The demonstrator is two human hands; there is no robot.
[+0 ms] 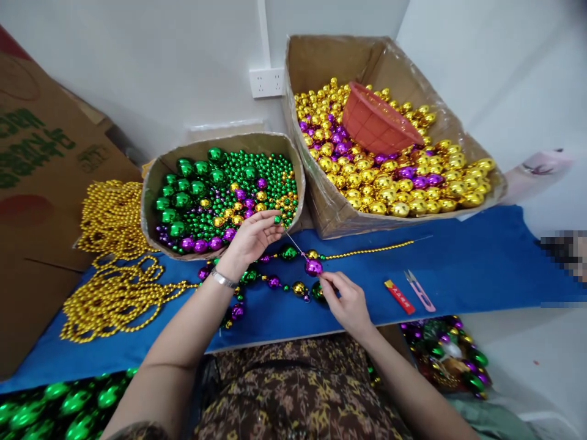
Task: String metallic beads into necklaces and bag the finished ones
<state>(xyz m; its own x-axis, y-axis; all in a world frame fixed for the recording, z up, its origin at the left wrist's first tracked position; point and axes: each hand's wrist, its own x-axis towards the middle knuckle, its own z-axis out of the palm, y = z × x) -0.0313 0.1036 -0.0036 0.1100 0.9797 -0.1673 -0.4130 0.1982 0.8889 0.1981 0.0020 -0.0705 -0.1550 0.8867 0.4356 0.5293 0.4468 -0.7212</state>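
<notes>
My left hand (254, 238) is raised at the front rim of the round cardboard box (151, 183) and pinches a small green bead (277, 219) on a thin needle (293, 243). My right hand (346, 299) pinches the strand just below a large purple bead (313, 266). A string of green, purple and gold beads (270, 281) trails across the blue board (458, 269) between the hands. A thin gold bead strand (367, 250) runs off to the right.
A large box of gold and purple balls (413, 189) holds an orange basket (373, 122). A pile of gold bead chains (110, 269) lies at the left. A red lighter (398, 296) and thread snips (419, 290) lie right of my hands. Green balls (55, 406) fill the lower left.
</notes>
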